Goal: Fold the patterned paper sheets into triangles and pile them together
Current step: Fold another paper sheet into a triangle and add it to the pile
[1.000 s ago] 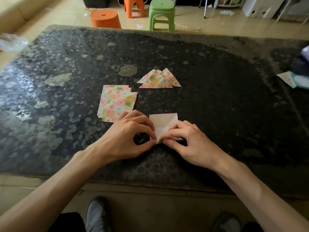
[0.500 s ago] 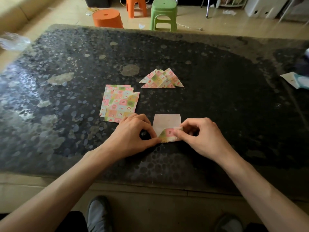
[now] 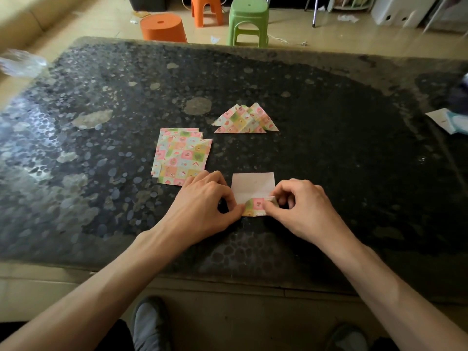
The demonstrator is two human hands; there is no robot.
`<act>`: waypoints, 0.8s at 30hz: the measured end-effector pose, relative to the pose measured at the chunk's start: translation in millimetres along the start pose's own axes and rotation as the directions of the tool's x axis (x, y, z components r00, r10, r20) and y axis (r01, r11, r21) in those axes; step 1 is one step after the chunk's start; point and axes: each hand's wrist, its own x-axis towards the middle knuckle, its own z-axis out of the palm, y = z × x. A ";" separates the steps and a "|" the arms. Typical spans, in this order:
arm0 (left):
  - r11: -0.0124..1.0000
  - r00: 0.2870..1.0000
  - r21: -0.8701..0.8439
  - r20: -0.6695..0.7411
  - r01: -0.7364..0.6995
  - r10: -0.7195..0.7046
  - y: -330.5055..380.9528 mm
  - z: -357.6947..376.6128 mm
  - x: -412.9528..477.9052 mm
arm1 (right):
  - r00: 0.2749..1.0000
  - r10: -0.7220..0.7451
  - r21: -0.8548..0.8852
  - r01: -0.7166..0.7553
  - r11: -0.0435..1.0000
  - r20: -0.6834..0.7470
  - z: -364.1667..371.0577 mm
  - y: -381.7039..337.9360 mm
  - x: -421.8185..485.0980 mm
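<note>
The left hand (image 3: 202, 207) and right hand (image 3: 302, 210) have curled the sheet (image 3: 253, 185) over, baring its patterned side.

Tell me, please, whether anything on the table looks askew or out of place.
Nothing looks spilled or damaged. The stack of unfolded sheets is fanned, edges out of line, and the pile of triangles overlaps loosely with peaks offset. The white-side-up sheet, pinched by the left hand and right hand, has its near edge turned up.

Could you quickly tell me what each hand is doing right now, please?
Left hand: pinching the near-left corner of the paper sheet.
Right hand: pinching the same sheet's turned-up patterned edge.
</note>
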 end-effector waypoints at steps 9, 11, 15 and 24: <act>0.999 1.000 0.037 -0.005 -0.017 0.017 -1.2 1.5 0.9 | 0.997 0.063 0.041 -0.065 0.997 0.047 -1.7 -4.0 2.3; 0.998 0.999 0.056 -0.015 -0.028 0.028 -0.7 2.2 0.9 | 0.995 0.077 0.050 -0.080 0.996 0.056 -2.0 -3.6 2.7; 0.997 0.999 0.064 -0.033 -0.039 0.041 -0.6 4.6 -0.6 | 0.995 0.076 0.053 -0.080 0.995 0.069 -3.0 -3.6 2.3; 0.996 0.998 0.062 -0.014 -0.058 0.059 -3.5 4.7 -0.5 | 0.994 0.081 0.060 -0.086 0.994 0.075 -2.2 -3.4 4.4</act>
